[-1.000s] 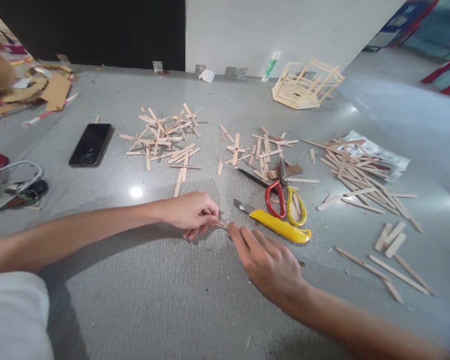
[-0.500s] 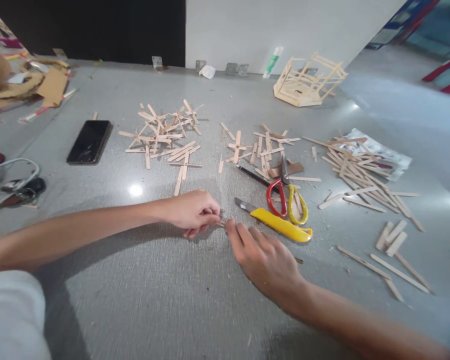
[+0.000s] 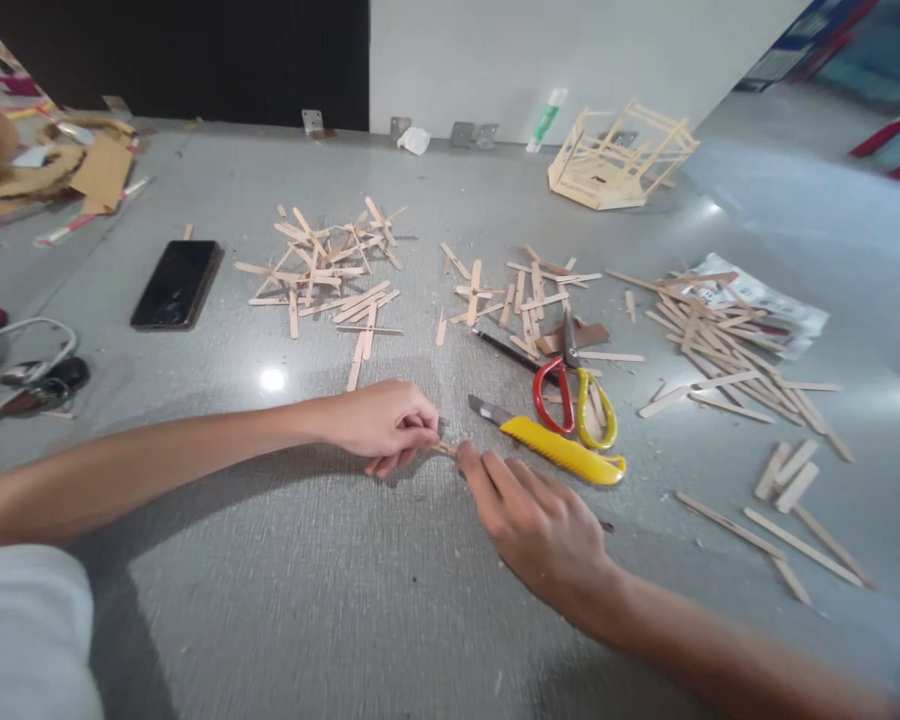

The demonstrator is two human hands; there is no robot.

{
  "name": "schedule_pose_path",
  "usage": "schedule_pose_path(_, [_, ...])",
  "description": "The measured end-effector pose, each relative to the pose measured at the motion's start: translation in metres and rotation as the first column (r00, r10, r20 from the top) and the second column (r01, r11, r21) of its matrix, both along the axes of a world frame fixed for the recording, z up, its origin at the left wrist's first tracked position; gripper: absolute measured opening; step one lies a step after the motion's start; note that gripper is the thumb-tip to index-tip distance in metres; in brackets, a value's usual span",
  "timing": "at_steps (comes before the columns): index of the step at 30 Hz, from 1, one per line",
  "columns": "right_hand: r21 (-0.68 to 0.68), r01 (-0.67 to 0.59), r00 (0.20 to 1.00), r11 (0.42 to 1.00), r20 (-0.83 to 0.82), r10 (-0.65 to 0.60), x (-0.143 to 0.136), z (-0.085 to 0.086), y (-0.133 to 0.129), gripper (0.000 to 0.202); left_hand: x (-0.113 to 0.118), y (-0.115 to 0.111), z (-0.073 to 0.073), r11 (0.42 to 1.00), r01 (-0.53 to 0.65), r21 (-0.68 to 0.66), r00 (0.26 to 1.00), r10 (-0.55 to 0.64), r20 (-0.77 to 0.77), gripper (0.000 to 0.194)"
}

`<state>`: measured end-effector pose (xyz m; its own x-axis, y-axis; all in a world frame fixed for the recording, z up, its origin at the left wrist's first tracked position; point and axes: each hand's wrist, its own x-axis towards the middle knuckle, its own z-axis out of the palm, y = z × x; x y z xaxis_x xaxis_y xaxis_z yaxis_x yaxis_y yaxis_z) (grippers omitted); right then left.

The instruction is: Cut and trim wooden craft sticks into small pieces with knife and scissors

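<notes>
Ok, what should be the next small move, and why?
Perhaps the right hand could let go of the thin wooden piece and slide the yellow cutter farther away, while the left hand holds the piece: the cutter's metal end lies close to both hands.

Phone [image 3: 176, 284] flat on left of grey surface [image 3: 307, 600]; white cable [image 3: 72, 341] at left edge. Crumpled white scrap [image 3: 414, 141] beside metal bracket [image 3: 399, 127], far edge.

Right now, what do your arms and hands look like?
My left hand and right hand are bare, with no gloves, and I can't see a watch or bracelet on either wrist. What looks like a loose, plain white sleeve shows by my left arm. My right sleeve is out of view.
</notes>
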<state>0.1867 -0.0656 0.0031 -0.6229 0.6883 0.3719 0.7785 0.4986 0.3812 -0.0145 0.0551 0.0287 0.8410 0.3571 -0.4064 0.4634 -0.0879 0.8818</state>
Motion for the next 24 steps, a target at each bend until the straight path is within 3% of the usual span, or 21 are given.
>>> schedule_pose_path(13, [-0.011,0.025,0.998,1.000,0.059,-0.024,-0.008,0.005,0.003,0.028,0.000,-0.002,-0.004,0.998,0.009,0.068,1.000,-0.010,0.019,0.037])
schedule_pose_path(24, [-0.014,0.001,1.000,1.000,-0.026,-0.001,0.003,0.004,0.001,0.028,0.000,0.000,-0.003,1.000,0.000,0.006,1.000,0.000,0.018,0.033])
